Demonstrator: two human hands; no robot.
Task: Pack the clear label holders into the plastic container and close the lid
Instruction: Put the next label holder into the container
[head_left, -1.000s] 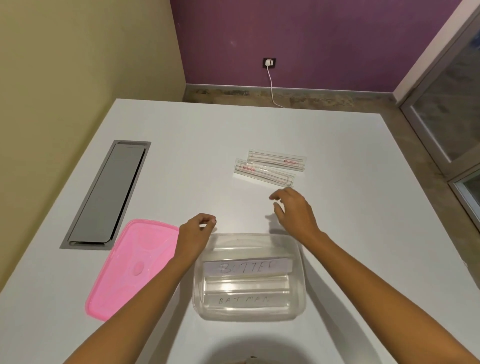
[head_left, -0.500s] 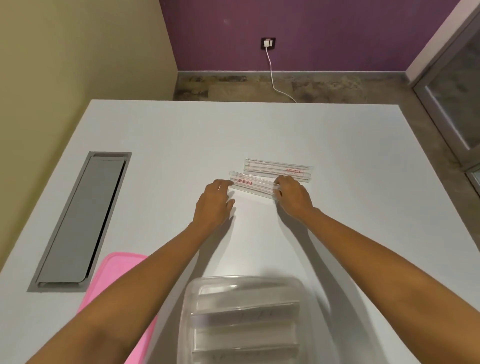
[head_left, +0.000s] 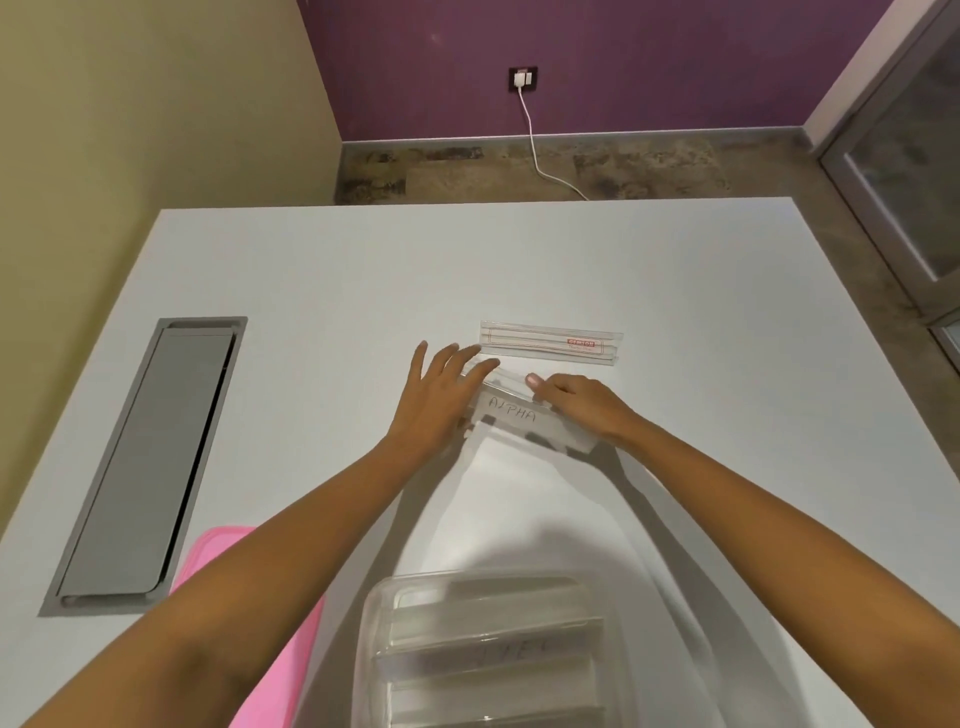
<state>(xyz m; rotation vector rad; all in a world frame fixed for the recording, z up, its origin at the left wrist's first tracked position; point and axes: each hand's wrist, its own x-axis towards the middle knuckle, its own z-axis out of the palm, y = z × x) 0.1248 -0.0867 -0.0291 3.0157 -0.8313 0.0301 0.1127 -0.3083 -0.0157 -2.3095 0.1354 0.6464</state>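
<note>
A clear label holder (head_left: 519, 415) with "ALPHA" written on its card is tilted up off the white table (head_left: 322, 270), held between both hands. My left hand (head_left: 436, 400) presses its left end with fingers spread. My right hand (head_left: 582, 405) pinches its top right edge. A second clear label holder (head_left: 550, 343) with red print lies flat just beyond them. The clear plastic container (head_left: 374, 623) sits at the near edge with several holders inside. Its pink lid (head_left: 291, 654) lies to its left, partly hidden by my left forearm.
A grey cable hatch (head_left: 150, 462) is set into the table on the left. Beyond the far table edge are the floor, a purple wall with a socket and white cable (head_left: 535, 150), and a glass door (head_left: 904, 171) at right.
Both hands reached from the container out to the nearer holder and took hold of it. It has tipped up off the table, showing its "ALPHA" card. The camera view shifted forward.
</note>
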